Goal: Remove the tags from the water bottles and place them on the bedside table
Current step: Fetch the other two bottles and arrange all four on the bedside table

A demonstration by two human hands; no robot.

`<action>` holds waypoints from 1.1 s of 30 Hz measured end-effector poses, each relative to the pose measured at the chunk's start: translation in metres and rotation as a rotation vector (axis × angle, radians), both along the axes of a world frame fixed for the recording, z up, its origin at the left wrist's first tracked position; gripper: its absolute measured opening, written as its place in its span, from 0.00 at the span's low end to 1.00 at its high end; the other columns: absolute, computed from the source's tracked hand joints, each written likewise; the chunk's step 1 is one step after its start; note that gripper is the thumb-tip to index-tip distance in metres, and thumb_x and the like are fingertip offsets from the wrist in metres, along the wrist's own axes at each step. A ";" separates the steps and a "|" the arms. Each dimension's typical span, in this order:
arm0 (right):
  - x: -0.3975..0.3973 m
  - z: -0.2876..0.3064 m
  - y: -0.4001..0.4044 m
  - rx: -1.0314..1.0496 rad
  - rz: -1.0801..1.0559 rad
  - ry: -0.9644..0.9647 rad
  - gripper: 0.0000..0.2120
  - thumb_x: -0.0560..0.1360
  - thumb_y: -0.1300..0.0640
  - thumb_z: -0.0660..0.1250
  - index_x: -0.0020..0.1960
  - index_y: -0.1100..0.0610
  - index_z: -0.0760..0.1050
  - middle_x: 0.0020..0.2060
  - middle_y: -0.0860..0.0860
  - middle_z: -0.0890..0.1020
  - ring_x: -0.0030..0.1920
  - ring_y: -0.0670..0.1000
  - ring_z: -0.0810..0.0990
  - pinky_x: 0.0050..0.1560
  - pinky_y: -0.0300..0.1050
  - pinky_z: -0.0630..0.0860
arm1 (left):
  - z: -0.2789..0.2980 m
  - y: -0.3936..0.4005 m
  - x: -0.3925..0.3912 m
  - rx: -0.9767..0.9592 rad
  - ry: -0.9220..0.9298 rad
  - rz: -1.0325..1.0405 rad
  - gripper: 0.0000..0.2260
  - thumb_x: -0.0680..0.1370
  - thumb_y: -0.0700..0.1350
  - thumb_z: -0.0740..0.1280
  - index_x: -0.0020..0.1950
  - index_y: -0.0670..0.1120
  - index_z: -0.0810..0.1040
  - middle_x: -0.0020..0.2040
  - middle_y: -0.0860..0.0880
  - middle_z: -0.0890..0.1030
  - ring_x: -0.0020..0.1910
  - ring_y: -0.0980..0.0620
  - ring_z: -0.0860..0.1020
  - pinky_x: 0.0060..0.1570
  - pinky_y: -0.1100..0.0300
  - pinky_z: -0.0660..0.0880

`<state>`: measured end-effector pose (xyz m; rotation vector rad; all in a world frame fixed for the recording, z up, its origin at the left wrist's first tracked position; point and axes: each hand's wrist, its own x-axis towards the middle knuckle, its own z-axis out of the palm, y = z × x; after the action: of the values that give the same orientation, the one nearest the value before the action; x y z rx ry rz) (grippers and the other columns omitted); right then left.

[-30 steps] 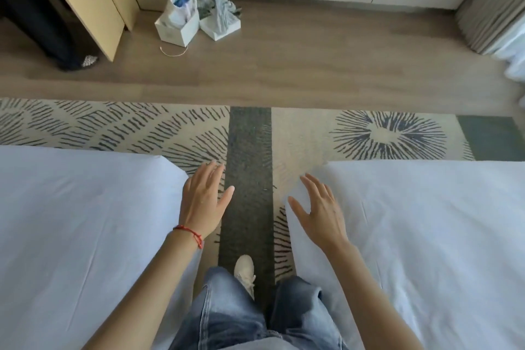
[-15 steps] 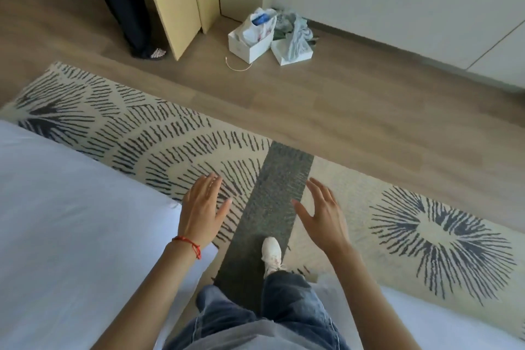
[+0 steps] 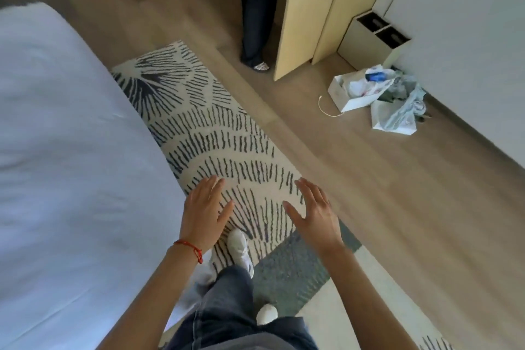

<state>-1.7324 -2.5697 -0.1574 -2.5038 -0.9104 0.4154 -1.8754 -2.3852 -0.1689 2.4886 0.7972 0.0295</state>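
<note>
We have turned past the bed [image 3: 71,150], walking its rug [image 3: 216,133]. Left hand [image 3: 204,213] and right hand [image 3: 315,216] spread, empty. No bottles seen; we should scan beyond the bed.

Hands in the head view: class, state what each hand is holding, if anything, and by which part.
Nothing is held. The left hand and the right hand are both open and empty, fingers spread, above the patterned rug.

wood floor [image 3: 397,207], patterned rug [image 3: 216,133], white bed [image 3: 71,150]
</note>
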 end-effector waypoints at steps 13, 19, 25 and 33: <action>0.104 -0.002 0.238 0.004 0.313 0.010 0.27 0.77 0.41 0.57 0.72 0.52 0.61 0.72 0.50 0.65 0.71 0.50 0.62 0.67 0.43 0.57 | 0.002 0.191 0.063 -0.004 0.011 0.294 0.24 0.79 0.51 0.58 0.72 0.43 0.60 0.74 0.42 0.61 0.74 0.44 0.56 0.71 0.49 0.55; 0.149 -0.003 0.333 0.017 0.402 0.020 0.27 0.77 0.43 0.59 0.71 0.54 0.63 0.71 0.51 0.66 0.72 0.50 0.62 0.70 0.47 0.59 | 0.000 0.260 0.085 0.005 0.033 0.417 0.35 0.72 0.63 0.41 0.72 0.44 0.61 0.74 0.43 0.62 0.73 0.44 0.57 0.70 0.49 0.57; 0.215 -0.012 0.443 0.051 0.467 0.033 0.26 0.76 0.45 0.61 0.71 0.55 0.63 0.71 0.51 0.66 0.72 0.50 0.62 0.70 0.45 0.58 | -0.012 0.352 0.137 0.008 0.057 0.493 0.28 0.77 0.60 0.51 0.71 0.43 0.62 0.73 0.42 0.63 0.73 0.43 0.58 0.70 0.48 0.56; 0.322 0.009 0.609 0.063 0.597 0.063 0.26 0.77 0.45 0.60 0.71 0.57 0.62 0.72 0.53 0.65 0.72 0.51 0.62 0.71 0.51 0.62 | 0.011 0.506 0.233 0.048 0.038 0.563 0.27 0.78 0.56 0.55 0.72 0.43 0.60 0.73 0.42 0.62 0.73 0.43 0.57 0.70 0.47 0.56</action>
<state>-1.4101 -1.9603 -0.1485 -2.1087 -1.6121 0.6306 -1.6419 -1.8793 -0.1578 2.2321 1.5005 0.2011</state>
